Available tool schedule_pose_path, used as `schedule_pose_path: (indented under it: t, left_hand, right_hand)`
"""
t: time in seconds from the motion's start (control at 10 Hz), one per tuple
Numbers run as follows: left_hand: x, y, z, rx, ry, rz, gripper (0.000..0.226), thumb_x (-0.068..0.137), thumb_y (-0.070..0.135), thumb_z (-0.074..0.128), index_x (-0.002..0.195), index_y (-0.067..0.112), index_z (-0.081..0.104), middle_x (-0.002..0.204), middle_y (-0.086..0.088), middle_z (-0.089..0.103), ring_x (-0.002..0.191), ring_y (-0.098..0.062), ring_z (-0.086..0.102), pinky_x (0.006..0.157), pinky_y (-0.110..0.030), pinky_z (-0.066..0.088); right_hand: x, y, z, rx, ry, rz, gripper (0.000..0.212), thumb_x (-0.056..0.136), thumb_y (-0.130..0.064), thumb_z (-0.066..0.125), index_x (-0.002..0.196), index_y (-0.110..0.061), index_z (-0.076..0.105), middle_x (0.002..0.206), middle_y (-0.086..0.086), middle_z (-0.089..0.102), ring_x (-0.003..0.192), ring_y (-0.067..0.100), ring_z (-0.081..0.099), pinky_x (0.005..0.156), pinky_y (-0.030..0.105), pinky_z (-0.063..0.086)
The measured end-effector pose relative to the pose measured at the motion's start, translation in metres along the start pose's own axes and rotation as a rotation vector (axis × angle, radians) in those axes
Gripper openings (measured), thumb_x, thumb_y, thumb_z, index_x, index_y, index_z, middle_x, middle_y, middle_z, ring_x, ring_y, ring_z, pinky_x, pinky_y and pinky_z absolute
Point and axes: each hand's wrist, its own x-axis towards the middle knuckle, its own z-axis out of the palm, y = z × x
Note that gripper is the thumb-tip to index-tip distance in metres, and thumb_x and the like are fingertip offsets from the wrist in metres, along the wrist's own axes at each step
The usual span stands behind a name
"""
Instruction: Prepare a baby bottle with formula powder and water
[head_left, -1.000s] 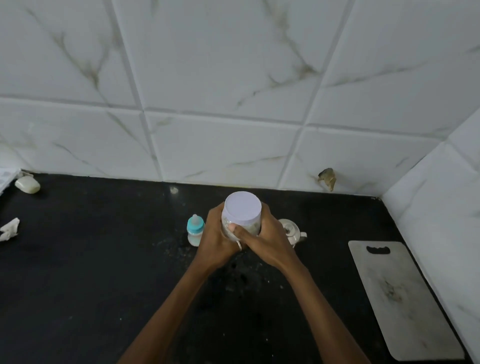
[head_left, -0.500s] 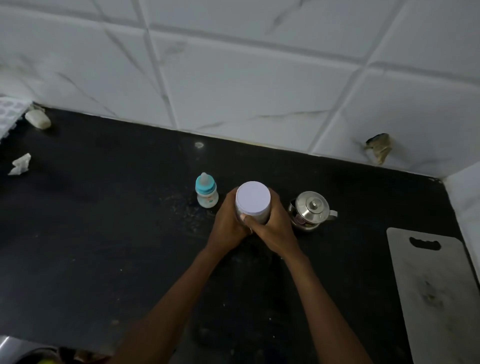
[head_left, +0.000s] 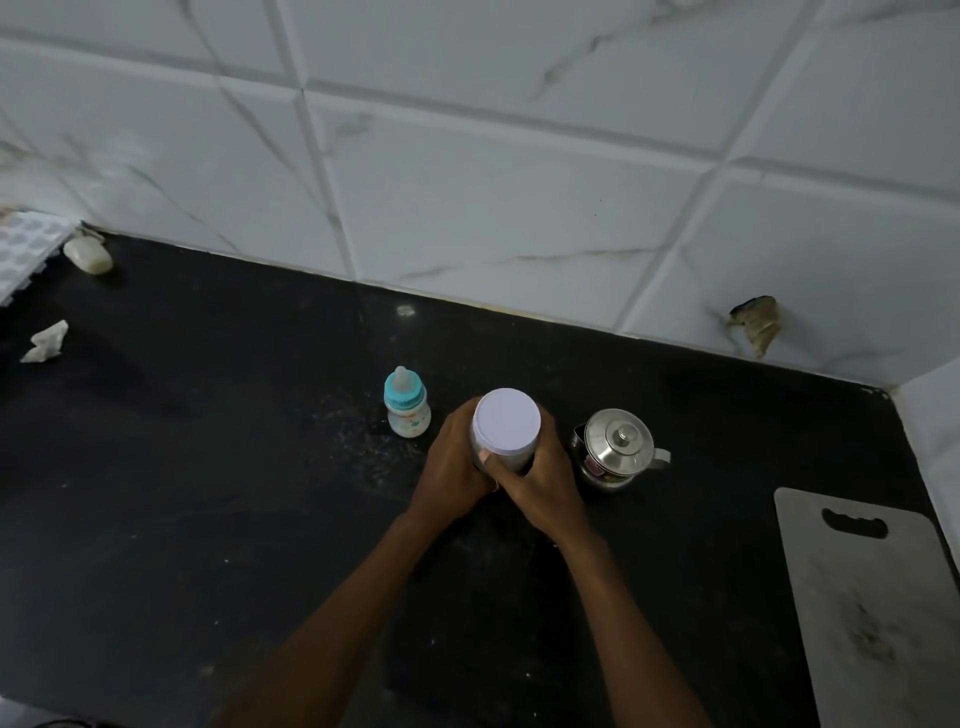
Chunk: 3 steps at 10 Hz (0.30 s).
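A formula jar with a flat white lid stands upright on the black counter. My left hand wraps its left side and my right hand wraps its right side, so both grip the jar's body below the lid. To the left of the jar stands a small baby bottle with a teal collar and a clear teat, untouched. A steel kettle with a knobbed lid sits just right of my right hand.
A pale cutting board lies at the right edge. At far left are a bar of soap, a crumpled white scrap and a white dimpled tray. A tiled wall rises behind the counter.
The view has tilted down and shifted, so the counter fills more of the frame. Both hands still hold the jar in the same grip; it stands lower, on the counter.
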Motion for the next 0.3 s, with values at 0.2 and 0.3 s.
schedule_pose_path:
  t: [0.2,0.3]
  left_hand:
    - [0.0011,0.0001,0.0016,-0.003,-0.012,-0.018,0.085,0.079,0.029,0.086,0.151,0.022,0.041,0.152,0.004,0.05,0.141,-0.01,0.047,0.115,-0.042,0.045]
    - [0.003,-0.0042,0.0078,-0.023,-0.029,0.022,0.089,0.082,0.032,0.084,0.155,0.022,0.035,0.159,0.003,0.043,0.148,-0.012,0.038,0.119,-0.044,0.039]
  right_hand:
    - [-0.0028,-0.0007,0.0009,0.015,-0.012,0.02,0.086,0.081,-0.039,0.083,0.15,-0.04,0.032,0.147,-0.022,0.045,0.136,-0.006,0.042,0.114,0.03,0.041]
    - [-0.0027,0.0007,0.0008,0.02,-0.013,0.009,0.1,0.078,-0.051,0.083,0.157,-0.036,0.023,0.157,-0.017,0.038,0.144,0.0,0.036,0.119,0.035,0.037]
